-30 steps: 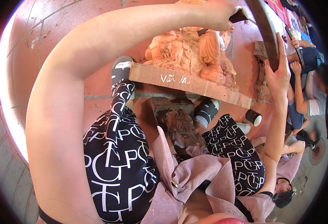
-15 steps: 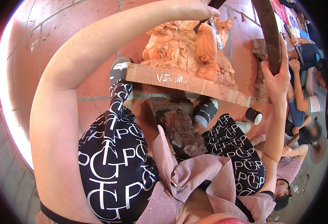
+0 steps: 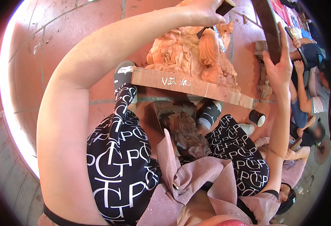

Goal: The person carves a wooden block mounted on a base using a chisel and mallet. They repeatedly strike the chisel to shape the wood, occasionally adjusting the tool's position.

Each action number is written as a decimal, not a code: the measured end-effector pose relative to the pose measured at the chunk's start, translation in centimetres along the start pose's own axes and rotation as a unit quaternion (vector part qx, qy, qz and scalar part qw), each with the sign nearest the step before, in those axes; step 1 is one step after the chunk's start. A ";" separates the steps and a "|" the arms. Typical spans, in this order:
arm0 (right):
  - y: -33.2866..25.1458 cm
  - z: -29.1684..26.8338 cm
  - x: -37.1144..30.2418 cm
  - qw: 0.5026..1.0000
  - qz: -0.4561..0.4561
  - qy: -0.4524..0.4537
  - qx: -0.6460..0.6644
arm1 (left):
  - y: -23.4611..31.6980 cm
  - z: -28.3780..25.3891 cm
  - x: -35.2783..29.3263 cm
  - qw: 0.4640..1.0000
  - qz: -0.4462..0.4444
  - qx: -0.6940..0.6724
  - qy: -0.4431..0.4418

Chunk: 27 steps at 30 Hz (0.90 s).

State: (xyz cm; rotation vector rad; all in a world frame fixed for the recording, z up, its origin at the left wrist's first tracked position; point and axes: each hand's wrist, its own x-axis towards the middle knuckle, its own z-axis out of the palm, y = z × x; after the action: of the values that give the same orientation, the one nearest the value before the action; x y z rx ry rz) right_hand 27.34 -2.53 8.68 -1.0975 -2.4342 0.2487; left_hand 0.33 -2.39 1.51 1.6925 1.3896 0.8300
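Note:
A carved orange-brown wooden figure [image 3: 184, 52] stands on a thick plank-like base [image 3: 190, 86] in front of me, with white handwriting along the base's near face. Over the top of the carving, my left hand [image 3: 207, 12] is closed around a dark-handled chisel [image 3: 225, 7]. A shiny narrow strip [image 3: 219, 39], possibly its blade, lies against the carving below that hand. Raised at the right, my right hand [image 3: 279, 71] grips the lower end of a dark wooden bar [image 3: 269, 32]. The bar's upper end runs out of view.
A darker carved wood piece [image 3: 186, 132] sits between my legs. Right of the base stand a dark cup [image 3: 256, 118] and a rough wood block [image 3: 263, 73]. Other people work along the right side, one person's hand [image 3: 296, 42] holding a tool. A fan [image 3: 321, 150] stands behind them.
My left hand has shifted slightly right and down, and the chisel handle's end now shows. The wooden bar and my right hand have moved a little up and left.

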 end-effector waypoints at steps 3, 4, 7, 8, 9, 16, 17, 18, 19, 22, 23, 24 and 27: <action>-0.1 -0.3 1.1 0.992 -0.033 -0.061 -0.106 | 0.9 -0.7 -0.5 0.998 -0.048 0.041 0.005; -0.6 -0.8 1.4 0.984 0.026 -0.115 -0.134 | 1.2 -0.8 -0.6 0.996 -0.064 0.069 0.010; 0.0 -0.4 1.7 0.995 0.028 -0.071 -0.062 | 1.3 -1.4 -0.3 0.997 -0.062 0.036 -0.029; -0.2 -0.1 1.9 0.997 0.008 -0.050 -0.055 | 0.9 -1.3 -0.1 0.998 -0.054 0.021 -0.022; -0.6 0.2 2.1 0.998 -0.011 -0.029 -0.049 | 0.3 -1.0 0.2 0.999 -0.047 0.004 -0.016; -0.6 -0.2 2.4 0.993 -0.039 -0.072 -0.081 | -6.0 1.2 2.9 0.991 0.072 -0.048 0.098; -0.9 0.3 2.4 0.994 -0.061 -0.054 -0.077 | -7.3 1.2 2.8 0.978 0.076 -0.185 0.062; -1.5 -0.2 2.3 0.990 -0.003 -0.104 -0.093 | -7.5 1.4 2.8 0.973 0.048 -0.218 0.057; -2.5 -0.3 2.5 0.983 0.048 -0.149 -0.097 | -8.1 0.8 2.2 0.969 0.013 -0.240 0.058; -2.1 0.5 1.2 0.988 0.042 -0.148 -0.004 | -10.2 0.0 0.0 0.967 0.056 -0.203 0.145; -1.6 1.1 0.4 0.991 0.013 -0.125 0.044 | -11.1 -0.5 -0.8 0.969 0.042 -0.202 0.135; -2.0 1.2 -0.8 0.987 0.062 -0.127 0.079 | -12.0 -1.2 -1.5 0.972 0.028 -0.199 0.125; -2.1 1.6 -5.1 0.928 0.217 -0.175 0.247 | -9.6 -2.8 -3.0 0.952 -0.019 -0.278 0.127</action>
State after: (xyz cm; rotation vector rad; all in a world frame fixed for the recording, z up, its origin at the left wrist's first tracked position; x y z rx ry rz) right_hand 28.17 -7.69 6.34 -1.4176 -2.1760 1.2207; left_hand -7.20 -3.95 -5.53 1.1502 1.1927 1.3091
